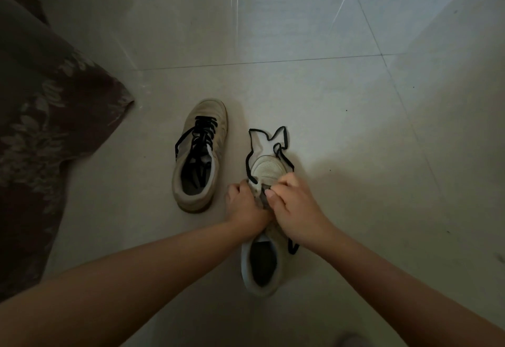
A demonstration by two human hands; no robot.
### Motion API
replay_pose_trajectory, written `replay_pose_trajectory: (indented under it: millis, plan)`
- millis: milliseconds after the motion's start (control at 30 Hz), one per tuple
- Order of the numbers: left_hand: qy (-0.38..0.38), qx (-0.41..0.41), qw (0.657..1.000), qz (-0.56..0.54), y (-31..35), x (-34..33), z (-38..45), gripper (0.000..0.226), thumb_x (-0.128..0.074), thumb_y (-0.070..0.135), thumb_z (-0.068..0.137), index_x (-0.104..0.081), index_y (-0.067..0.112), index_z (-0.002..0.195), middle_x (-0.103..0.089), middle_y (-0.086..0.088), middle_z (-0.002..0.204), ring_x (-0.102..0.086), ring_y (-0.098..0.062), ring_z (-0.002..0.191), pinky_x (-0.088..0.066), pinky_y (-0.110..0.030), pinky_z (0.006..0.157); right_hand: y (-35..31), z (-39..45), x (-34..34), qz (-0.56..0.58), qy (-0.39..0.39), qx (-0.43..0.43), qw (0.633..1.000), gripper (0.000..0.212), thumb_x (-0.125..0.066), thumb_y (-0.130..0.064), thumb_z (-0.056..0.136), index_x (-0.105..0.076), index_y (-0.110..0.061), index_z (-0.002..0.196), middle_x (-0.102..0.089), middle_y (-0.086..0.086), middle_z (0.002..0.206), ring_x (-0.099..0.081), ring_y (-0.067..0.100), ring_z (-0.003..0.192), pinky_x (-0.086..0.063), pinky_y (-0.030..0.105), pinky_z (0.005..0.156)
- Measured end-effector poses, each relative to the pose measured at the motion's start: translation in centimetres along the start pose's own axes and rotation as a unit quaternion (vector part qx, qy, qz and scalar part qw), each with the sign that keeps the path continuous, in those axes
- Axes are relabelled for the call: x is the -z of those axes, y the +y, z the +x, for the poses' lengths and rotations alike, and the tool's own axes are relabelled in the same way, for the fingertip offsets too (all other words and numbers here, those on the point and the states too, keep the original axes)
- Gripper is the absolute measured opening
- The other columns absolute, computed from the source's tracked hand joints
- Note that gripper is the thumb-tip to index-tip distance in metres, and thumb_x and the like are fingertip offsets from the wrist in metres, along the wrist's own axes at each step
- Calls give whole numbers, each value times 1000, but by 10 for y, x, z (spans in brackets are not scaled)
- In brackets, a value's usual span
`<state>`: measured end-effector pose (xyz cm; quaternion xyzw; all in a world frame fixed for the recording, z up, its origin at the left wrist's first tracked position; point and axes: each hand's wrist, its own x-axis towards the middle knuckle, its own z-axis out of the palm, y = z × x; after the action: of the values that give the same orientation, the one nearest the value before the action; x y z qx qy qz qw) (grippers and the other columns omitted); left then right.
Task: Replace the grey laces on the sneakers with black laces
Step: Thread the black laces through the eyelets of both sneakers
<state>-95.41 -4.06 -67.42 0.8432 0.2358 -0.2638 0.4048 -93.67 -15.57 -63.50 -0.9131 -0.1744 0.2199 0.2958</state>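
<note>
both hands, left hand (246, 204) and right hand (293, 199), pinch the black lace (284, 138) at my shoe (263, 262) on the floor (355, 127); loose loops ahead could snag, i'd guess, or twist.

Bare forearms (164, 259), no sleeves, unadorned hands.

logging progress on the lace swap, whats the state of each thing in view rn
left sneaker: upright on the floor, laced with black lace, untouched
right sneaker: on the floor, both hands at its lace area
black lace: loose, looping past the right sneaker's toe
left hand: fingers curled, gripping the right sneaker
right hand: fingers curled, pinching at the right sneaker's lace area
patterned fabric: draped at left
</note>
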Motion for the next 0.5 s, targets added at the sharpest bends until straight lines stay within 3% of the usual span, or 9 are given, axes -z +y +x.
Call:
replay_pose_trajectory:
  millis: [100,200,267,333,433,500]
  plan:
    - [3,5,1000,17,1,4,6,58,-57,24,89,-31,4,137,-27,-18,140,-32,-32,129,-30,-37,108,-13,-20,10,-8,52,109,993,30,-38,-36,92,-46,-17,71,-39,-7,101,-38,13,97,-32,26,82]
    - [31,-5,998,49,-2,5,13,32,-35,15,99,-41,-1,127,-36,-23,138,-35,-33,128,-29,-43,108,-22,-40,12,17,40,142,989,29,-40,-36,92,-54,-18,74,-42,-11,113,-37,9,110,-33,27,92]
    - [31,-4,999,32,1,5,12,36,-37,11,99,-37,-2,132,-32,-23,141,-33,-35,130,-29,-42,109,-20,-46,12,57,14,140,988,33,-38,-37,93,-58,-19,76,-42,-14,129,-25,4,133,-22,22,106]
    - [24,11,1000,16,2,6,13,43,-43,16,96,-34,2,136,-27,-20,142,-30,-35,131,-28,-38,110,-19,-48,12,116,-27,123,985,35,-35,-39,94,-62,-20,81,-44,-16,136,-14,0,141,-14,15,111]
    - [33,36,998,26,7,10,19,43,-44,16,96,-33,2,135,-26,-19,144,-28,-34,132,-25,-36,108,-25,-51,15,245,-88,61,964,25,-37,-35,96,-61,-37,90,-59,-13,122,-35,-8,131,-28,9,103]
    - [30,33,999,23,11,12,21,46,-45,18,95,-32,2,137,-25,-19,144,-26,-34,133,-24,-37,108,-29,-51,20,341,-84,22,936,30,-37,-30,95,-65,-35,86,-67,-1,107,-52,-1,118,-37,9,93]
